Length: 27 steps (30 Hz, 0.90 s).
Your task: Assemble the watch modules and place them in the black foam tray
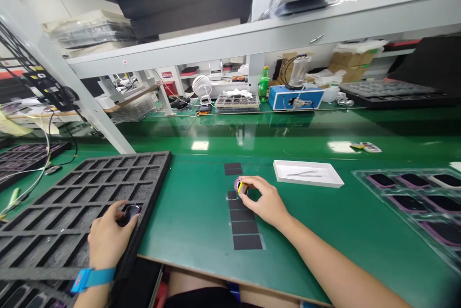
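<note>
My left hand (107,238) rests on the black foam grid tray (72,192) and its fingers pinch a small dark glossy part (129,213) over one of the tray's cells. A blue wristband is on that wrist. My right hand (264,200) is closed on a small purple and yellow piece (240,186), held at the upper end of a clear strip of black square pads (244,224) that lies on the green mat. One separate black pad (233,168) lies just beyond it.
A white flat tray with tweezers (308,173) sits right of centre. A clear tray of dark purple-edged parts (418,202) lies at the right. Another dark tray (25,154) and cables are at the left. A fan, blue device and boxes line the far bench.
</note>
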### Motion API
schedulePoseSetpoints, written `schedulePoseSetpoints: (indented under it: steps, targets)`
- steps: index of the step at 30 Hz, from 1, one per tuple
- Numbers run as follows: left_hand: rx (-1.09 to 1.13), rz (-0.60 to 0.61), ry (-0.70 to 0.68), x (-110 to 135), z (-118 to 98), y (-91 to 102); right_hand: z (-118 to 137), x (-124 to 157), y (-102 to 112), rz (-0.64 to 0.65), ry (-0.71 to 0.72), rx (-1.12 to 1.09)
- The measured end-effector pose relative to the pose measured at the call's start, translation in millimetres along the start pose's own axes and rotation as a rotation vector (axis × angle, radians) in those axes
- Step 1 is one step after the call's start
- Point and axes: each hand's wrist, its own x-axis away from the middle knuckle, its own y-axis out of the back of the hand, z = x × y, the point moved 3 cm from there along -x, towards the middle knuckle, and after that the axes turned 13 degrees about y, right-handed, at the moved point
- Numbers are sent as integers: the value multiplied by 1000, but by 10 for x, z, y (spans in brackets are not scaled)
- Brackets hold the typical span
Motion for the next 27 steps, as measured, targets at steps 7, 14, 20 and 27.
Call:
schedulePoseSetpoints:
  steps: [7, 14, 20, 27]
  targets:
    - [-123, -50, 48, 79, -32, 66, -10, 19, 2, -9, -1, -13]
    - [543, 86, -316, 548, -1014, 72, 7, -128, 2, -91, -220, -226]
    - [1282, 1470, -171, 930, -2254, -511, -25, -202, -65, -164, -254, -353]
    - [1500, 1675, 83, 971, -2296, -922, -138, -33, -21, -126, -248, -144]
